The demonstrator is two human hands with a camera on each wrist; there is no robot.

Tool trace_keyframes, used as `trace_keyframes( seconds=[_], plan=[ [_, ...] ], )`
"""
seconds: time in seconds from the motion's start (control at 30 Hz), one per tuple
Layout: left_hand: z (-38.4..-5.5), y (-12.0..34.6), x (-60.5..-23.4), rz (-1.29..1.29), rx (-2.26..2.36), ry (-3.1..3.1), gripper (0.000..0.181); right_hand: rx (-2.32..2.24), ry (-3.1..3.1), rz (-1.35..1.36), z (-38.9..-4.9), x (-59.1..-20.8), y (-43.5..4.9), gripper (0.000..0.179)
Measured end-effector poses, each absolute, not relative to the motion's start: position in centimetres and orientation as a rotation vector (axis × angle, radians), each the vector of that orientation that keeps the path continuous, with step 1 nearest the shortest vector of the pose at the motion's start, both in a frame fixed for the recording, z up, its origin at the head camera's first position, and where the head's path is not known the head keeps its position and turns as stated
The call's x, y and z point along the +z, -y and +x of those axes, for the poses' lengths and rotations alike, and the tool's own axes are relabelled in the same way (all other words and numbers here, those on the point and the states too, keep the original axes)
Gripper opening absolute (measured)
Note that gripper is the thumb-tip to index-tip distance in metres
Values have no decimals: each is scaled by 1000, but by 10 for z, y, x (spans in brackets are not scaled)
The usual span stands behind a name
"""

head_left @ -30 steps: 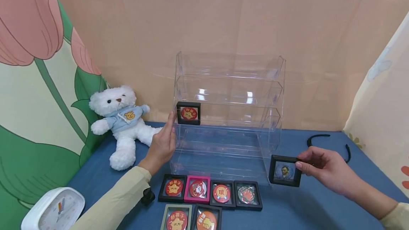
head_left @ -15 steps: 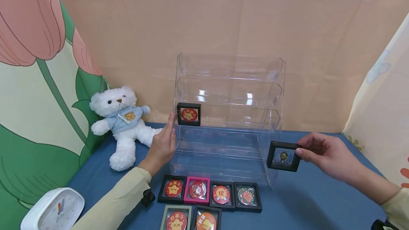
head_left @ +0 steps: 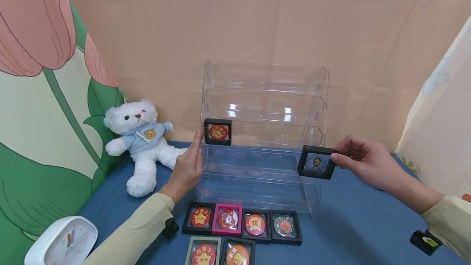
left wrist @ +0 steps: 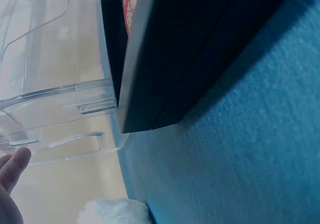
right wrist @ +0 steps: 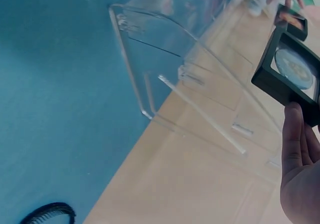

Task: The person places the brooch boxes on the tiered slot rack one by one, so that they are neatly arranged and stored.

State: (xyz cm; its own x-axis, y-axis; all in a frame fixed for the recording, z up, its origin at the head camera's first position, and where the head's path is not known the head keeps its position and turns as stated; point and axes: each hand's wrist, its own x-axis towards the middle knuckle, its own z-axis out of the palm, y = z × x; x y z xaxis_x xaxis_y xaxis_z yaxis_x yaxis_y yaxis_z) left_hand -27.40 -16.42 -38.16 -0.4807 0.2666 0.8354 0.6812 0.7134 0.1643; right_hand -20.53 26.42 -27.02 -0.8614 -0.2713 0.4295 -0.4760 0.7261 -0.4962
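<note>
Between thumb and fingers, my right hand (head_left: pixel 368 167) pinches the right edge of a black display frame (head_left: pixel 302 167) holding a blue badge with a portrait (head_left: pixel 317 163). In the head view the frame overlaps the right front of a clear tiered acrylic stand (head_left: pixel 263 93). My left hand (head_left: pixel 185 169) has its fingers extended along the stand's left side. One black frame with a red star badge (head_left: pixel 218 132) stands on a middle tier, close to those fingers. The right wrist view shows the held frame (right wrist: pixel 270 74) tilted, with the stand's side panel (right wrist: pixel 170 84) beyond it.
In front of the stand lie several framed badges, including a pink one (head_left: pixel 227 219) and a black one with a hand design (head_left: pixel 285 227). A white teddy bear (head_left: pixel 141 146) sits left, behind a white clock (head_left: pixel 62 240). A black headband-like item (right wrist: pixel 47 214) lies right.
My right hand has lifted the portrait badge's frame upward and slightly left, toward the stand's right front. The left hand stays at the stand's left side.
</note>
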Motion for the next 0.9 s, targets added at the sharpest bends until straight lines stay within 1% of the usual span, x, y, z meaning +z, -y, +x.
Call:
trace_keyframes(
  seconds=[0.13,0.57,0.63,0.77,0.9],
  plan=[
    [-275,164,-382,-717,-609,2061,68,885,2578,605,-213,-265,-255,14],
    [-274,164,-380,-727,-610,2057,66,908,2553,684,-236,-255,-227,12],
    [-274,165,-380,-721,-613,2063,64,925,2556,678,-240,-252,-222,14],
    [-274,165,-381,-715,-618,2075,53,961,2553,663,-247,-248,-213,16],
    [-274,165,-382,-719,-623,2081,53,994,2511,681,-255,-246,-204,16]
  ],
)
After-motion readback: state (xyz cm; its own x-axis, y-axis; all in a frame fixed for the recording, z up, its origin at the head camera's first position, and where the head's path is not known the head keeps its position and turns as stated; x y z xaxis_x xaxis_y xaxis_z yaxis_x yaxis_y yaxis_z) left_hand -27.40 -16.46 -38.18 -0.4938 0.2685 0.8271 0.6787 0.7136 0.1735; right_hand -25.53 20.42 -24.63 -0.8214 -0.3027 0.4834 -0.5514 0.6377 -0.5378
